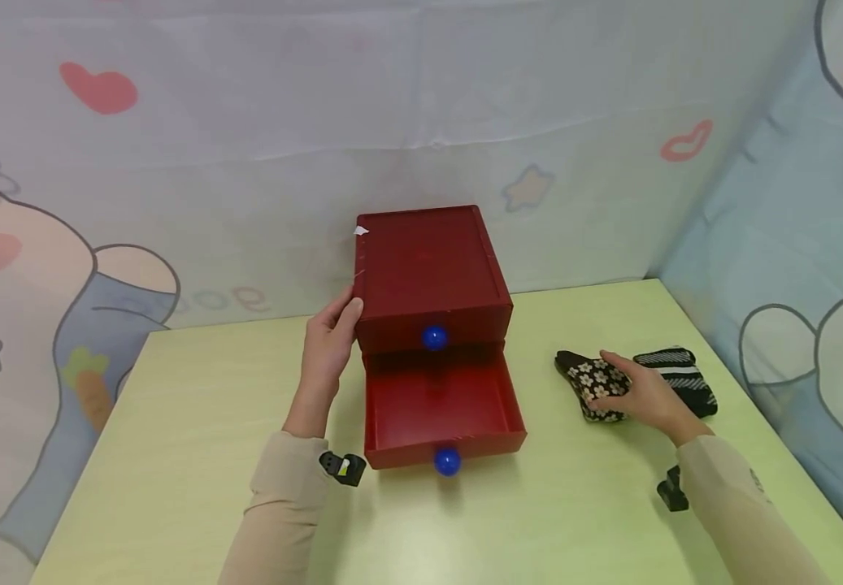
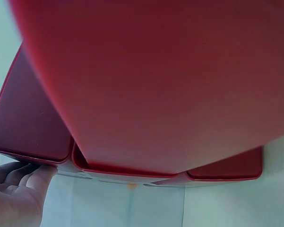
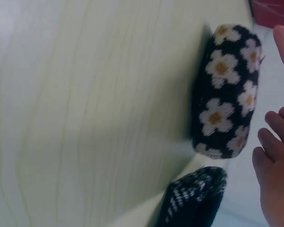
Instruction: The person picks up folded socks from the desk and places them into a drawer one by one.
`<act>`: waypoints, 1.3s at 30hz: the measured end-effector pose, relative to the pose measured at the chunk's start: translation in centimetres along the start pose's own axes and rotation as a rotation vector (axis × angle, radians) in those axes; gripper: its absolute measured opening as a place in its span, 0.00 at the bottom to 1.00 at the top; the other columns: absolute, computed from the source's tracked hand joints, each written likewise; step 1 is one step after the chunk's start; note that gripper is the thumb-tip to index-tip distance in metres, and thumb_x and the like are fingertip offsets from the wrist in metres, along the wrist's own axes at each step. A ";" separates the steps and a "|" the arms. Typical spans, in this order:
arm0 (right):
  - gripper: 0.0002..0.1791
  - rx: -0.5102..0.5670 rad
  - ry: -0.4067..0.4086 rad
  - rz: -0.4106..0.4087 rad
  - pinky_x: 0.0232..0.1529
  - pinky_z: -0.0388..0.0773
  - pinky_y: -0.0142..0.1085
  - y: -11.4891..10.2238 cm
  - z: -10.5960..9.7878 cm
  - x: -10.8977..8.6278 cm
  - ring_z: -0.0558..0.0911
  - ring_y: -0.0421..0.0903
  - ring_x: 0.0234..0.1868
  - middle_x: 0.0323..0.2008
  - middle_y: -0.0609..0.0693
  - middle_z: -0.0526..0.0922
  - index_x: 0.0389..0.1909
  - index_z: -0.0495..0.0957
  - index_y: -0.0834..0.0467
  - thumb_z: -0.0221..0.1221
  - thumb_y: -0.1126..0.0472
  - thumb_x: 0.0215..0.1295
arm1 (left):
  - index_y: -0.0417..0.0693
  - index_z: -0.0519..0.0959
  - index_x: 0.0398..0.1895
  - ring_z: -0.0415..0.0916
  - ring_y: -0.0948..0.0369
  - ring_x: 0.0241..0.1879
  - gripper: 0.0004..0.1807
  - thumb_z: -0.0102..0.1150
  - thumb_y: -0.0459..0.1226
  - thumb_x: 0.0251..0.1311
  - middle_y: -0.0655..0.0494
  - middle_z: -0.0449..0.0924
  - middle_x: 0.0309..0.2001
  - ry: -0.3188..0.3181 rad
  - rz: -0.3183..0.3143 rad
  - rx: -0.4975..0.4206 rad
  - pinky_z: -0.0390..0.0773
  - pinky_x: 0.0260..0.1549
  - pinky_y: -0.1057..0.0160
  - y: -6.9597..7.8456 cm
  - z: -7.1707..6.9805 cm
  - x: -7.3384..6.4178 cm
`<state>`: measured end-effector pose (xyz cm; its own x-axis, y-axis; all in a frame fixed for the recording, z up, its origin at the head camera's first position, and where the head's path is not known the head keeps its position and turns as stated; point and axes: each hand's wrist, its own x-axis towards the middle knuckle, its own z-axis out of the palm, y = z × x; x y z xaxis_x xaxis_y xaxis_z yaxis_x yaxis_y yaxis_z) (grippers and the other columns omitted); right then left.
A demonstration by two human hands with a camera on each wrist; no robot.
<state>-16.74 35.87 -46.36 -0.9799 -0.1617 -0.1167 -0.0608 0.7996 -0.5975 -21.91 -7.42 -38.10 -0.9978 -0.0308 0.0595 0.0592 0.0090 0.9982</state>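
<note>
1. Right hand (image 1: pixel 644 398), thumb and fingers spread apart, hovers over the flowered socks (image 1: pixel 594 383)
2. These lie toward the surface's (image 1: pixel 202 422) right edge, long axis slanting front to back, black end pointing back-left
3. Left hand (image 1: pixel 329 345) lays thumb and fingers against the left side of the red drawer unit (image 1: pixel 424 260), near the back edge
4. Striped socks (image 1: pixel 680 378) lie nearer the right edge
5. Pulled-out lower drawer (image 1: pixel 439 406) faces the front edge

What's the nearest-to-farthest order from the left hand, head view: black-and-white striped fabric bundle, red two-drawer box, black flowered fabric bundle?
1. Red two-drawer box: touching the left hand.
2. Black flowered bundle: right of the box.
3. Striped bundle: farthest right.
</note>
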 end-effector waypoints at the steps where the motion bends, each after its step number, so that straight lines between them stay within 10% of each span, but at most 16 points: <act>1: 0.53 -0.011 -0.011 0.001 0.52 0.64 0.63 0.2 0.0 0.0 0.60 0.71 0.60 0.64 0.73 0.56 0.69 0.52 0.65 0.67 0.44 0.49 | 0.48 0.65 0.66 0.69 0.59 0.58 0.25 0.49 0.42 0.67 0.51 0.68 0.62 0.000 -0.001 -0.001 0.72 0.54 0.62 0.0 0.0 0.0; 23: 0.61 0.024 -0.099 0.053 0.59 0.56 0.63 1.8 0.9 0.0 0.51 0.70 0.65 0.67 0.70 0.48 0.70 0.44 0.68 0.69 0.43 0.45 | 0.49 0.65 0.66 0.70 0.59 0.57 0.25 0.49 0.43 0.66 0.51 0.68 0.62 -0.010 0.003 0.015 0.72 0.54 0.62 0.4 -0.1 -0.6; 39: 0.49 -0.066 0.049 0.023 0.51 0.68 0.59 1.8 1.6 -0.5 0.74 0.63 0.48 0.51 0.72 0.72 0.63 0.64 0.67 0.68 0.42 0.46 | 0.49 0.65 0.66 0.71 0.58 0.56 0.24 0.48 0.42 0.67 0.51 0.69 0.61 -0.010 -0.005 0.009 0.72 0.53 0.62 0.8 0.1 -0.7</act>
<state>-16.05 36.46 -48.69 -0.9892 -0.1155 -0.0899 -0.0488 0.8394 -0.5413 -21.16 -7.31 -37.37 -0.9983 -0.0213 0.0543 0.0539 0.0181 0.9984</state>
